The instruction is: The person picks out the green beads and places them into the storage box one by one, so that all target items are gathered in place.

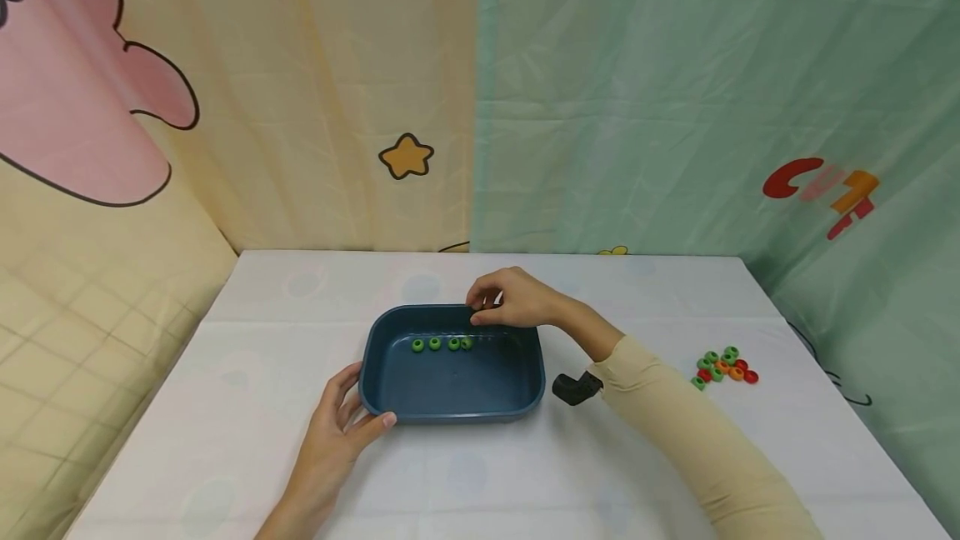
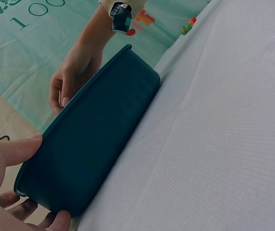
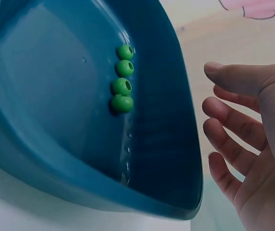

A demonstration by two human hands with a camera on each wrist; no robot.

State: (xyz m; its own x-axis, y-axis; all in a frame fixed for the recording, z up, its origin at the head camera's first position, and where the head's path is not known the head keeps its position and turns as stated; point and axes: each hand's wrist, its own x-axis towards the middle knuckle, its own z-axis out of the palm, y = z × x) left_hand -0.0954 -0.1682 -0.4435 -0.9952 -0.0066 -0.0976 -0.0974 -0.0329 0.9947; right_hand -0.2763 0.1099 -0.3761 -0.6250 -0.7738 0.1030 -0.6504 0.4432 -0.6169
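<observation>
A dark blue plastic tray (image 1: 457, 390) rests on the table, with several green beads (image 1: 435, 344) in a row along the far side of its floor. My left hand (image 1: 337, 423) grips the tray's near left corner; in the left wrist view its thumb (image 2: 24, 148) and fingertips press against the wall and rim. Over the far right part of the rim hovers my right hand (image 1: 517, 298), its fingers loosely bent. Seen from the right wrist, that hand (image 3: 253, 125) is beside the tray wall with thumb and fingers apart and nothing between them.
Loose green, orange and red beads (image 1: 723, 367) lie in a small pile at the right of the white-covered table (image 1: 465, 482). A black wrist camera (image 1: 576, 388) hangs below the right sleeve. Printed curtains (image 1: 600, 107) stand behind and beside the table.
</observation>
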